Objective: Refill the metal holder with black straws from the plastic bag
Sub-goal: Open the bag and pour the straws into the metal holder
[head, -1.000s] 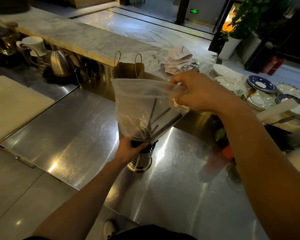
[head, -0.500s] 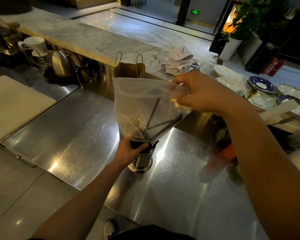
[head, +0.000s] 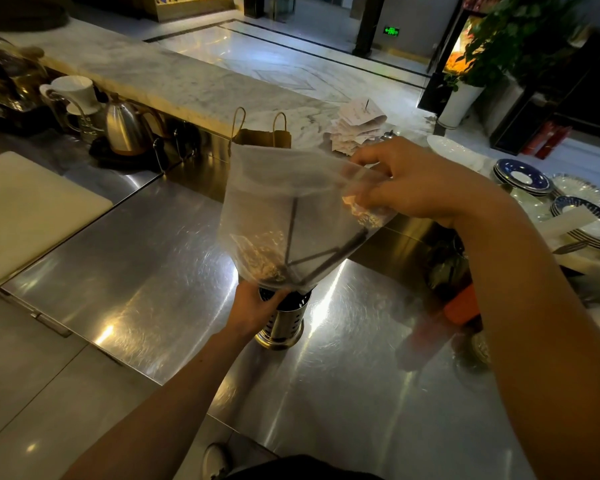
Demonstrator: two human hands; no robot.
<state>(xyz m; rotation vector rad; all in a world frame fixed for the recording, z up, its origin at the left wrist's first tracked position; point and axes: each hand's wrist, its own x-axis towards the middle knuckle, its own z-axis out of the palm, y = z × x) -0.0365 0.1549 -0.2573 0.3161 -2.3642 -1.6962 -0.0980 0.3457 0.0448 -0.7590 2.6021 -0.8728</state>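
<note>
Your left hand (head: 253, 306) curls round the top of the metal holder (head: 286, 323), which stands upright on the steel counter (head: 153, 289). Directly above the holder the plastic bag (head: 267, 202) narrows down to its rim, a few black straws (head: 291, 233) slanting inside, while your right hand (head: 412, 181), up and right of the holder, pinches the bag's raised end. Beyond the holder stands a brown paper bag (head: 262, 136).

The metal holder (head: 286, 327) stands on the worktop (head: 153, 289), the plastic bag (head: 274, 188) directly above it with straws (head: 293, 230) inside, a paper bag (head: 262, 137) behind, a kettle (head: 125, 129) and board (head: 32, 209) to the left, stacked plates (head: 521, 176) to the right.
</note>
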